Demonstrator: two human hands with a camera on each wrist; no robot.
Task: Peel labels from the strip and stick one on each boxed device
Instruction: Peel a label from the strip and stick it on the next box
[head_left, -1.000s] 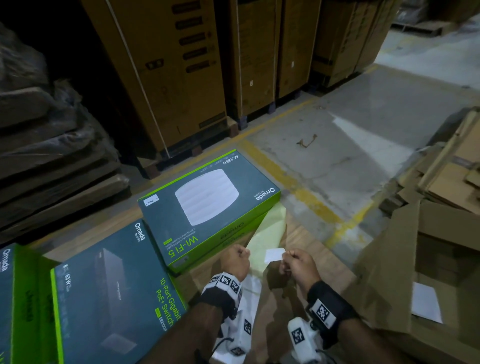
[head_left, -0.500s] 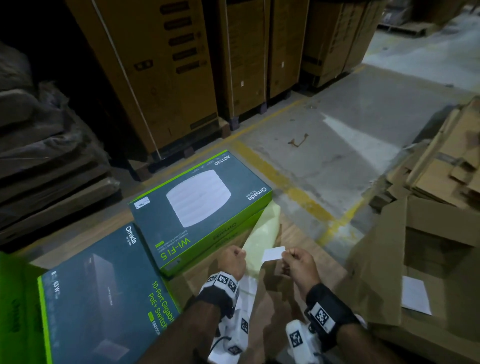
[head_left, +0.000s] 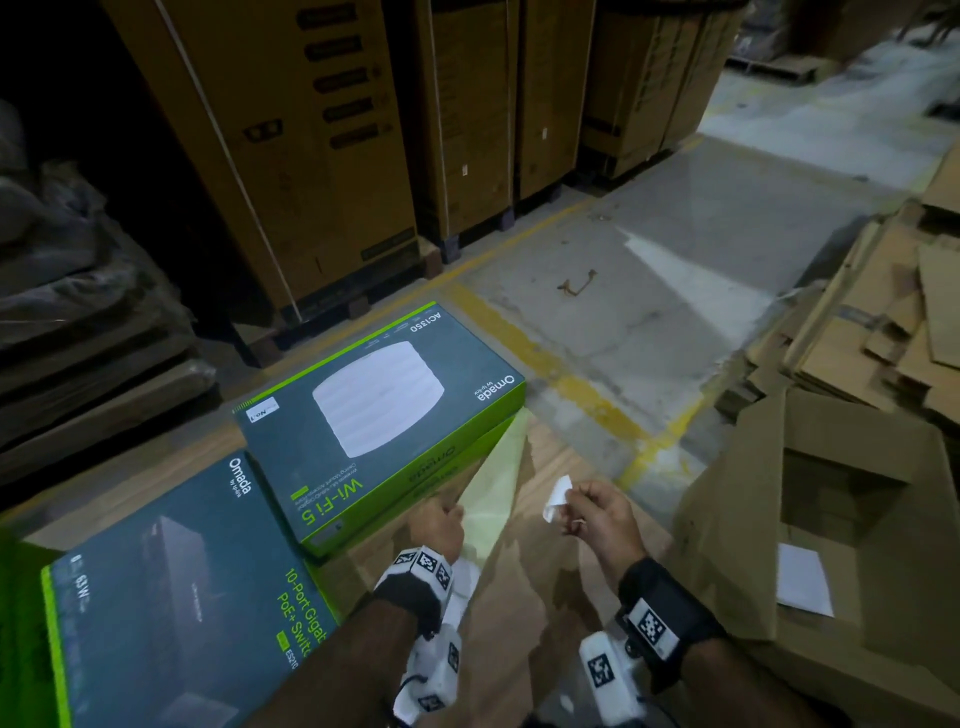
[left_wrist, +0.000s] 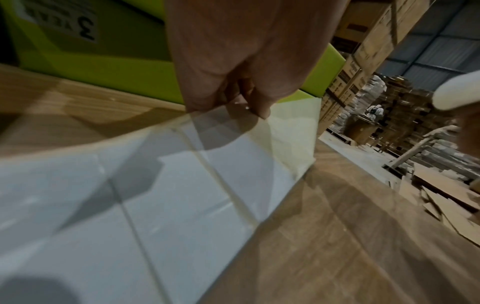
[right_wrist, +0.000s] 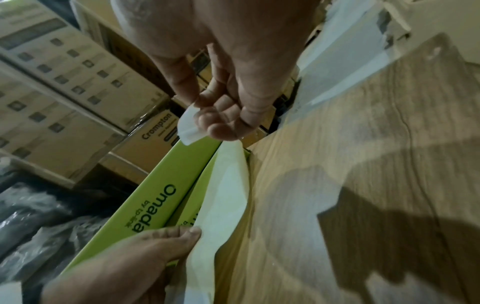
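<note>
My right hand (head_left: 589, 506) pinches a small white label (head_left: 557, 498), lifted clear of the strip; the right wrist view shows the label (right_wrist: 189, 128) between thumb and fingers. My left hand (head_left: 439, 522) holds the edge of the pale yellow backing strip (head_left: 496, 480), which lies on the wooden surface against the boxes. In the left wrist view the fingers (left_wrist: 233, 98) pinch the strip (left_wrist: 182, 185), with white labels still on it. A grey-green Wi-Fi 5 box (head_left: 374, 415) sits stacked on another green box. A 10-port switch box (head_left: 171, 597) lies at the lower left.
An open cardboard carton (head_left: 831, 519) holding a white sheet (head_left: 802, 579) stands to the right, with flattened cardboard (head_left: 883, 338) behind it. Tall brown cartons (head_left: 311, 130) line the back. Concrete floor with a yellow line (head_left: 561, 379) lies beyond the wooden surface (head_left: 550, 597).
The right hand has pulled the label off the strip and moved it right and slightly up. The left hand still holds the strip beside the boxes.
</note>
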